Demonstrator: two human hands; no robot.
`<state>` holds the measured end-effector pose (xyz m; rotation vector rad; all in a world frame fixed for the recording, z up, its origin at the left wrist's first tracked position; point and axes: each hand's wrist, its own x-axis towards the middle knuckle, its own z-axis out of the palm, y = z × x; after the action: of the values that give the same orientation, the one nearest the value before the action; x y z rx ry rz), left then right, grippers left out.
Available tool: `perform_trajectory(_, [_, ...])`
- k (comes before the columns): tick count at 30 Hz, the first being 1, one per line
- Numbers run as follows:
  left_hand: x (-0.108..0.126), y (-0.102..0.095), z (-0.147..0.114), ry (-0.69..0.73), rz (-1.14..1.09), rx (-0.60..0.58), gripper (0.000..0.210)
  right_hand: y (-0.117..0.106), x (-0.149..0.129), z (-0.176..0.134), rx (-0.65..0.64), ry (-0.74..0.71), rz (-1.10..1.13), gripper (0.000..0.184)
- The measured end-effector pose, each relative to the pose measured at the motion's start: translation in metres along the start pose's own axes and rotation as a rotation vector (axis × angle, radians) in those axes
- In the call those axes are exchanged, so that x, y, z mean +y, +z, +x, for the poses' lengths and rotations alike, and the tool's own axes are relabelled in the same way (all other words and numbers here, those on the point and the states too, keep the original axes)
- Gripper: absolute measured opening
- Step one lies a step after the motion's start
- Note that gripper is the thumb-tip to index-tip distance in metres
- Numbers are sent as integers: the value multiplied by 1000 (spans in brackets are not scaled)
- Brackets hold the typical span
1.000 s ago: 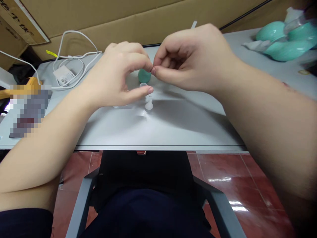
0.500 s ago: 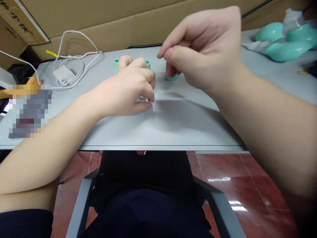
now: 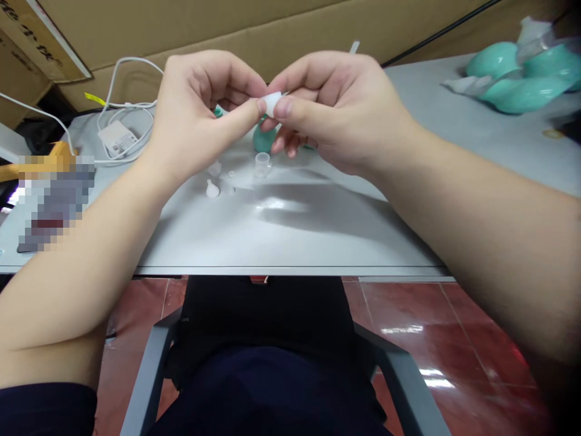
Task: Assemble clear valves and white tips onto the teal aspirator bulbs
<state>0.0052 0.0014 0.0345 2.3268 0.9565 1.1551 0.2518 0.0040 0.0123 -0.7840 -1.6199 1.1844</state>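
Left hand (image 3: 206, 106) and right hand (image 3: 338, 109) pinch a white piece (image 3: 272, 104), grip narrow (its outline partly hidden).

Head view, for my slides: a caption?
Left hand and right hand pinch a small white piece above a table.

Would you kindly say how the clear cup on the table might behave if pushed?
The clear cup looks small and see-through, so it is probably light. Standing upright, it would likely slide on the shiny tabletop under a gentle push; if toppled, its rounded wall could let it roll.
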Motion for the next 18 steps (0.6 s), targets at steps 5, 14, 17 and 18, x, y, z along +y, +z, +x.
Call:
perform_trajectory(5, [9,-2,-1,-96,7,-36,43,5,7,-1,95,-89,37,61])
perform_trajectory(14, [5,11,0,-94,18,-56,78,8,3,-5,81,-79,-150,53])
perform_trajectory(17, [6,13,1,-99,112,-88,89,4,2,-2,47,-71,-127,53])
perform_trajectory(18, [6,12,1,-105,137,-94,91,3,3,-2,51,-82,-131,53])
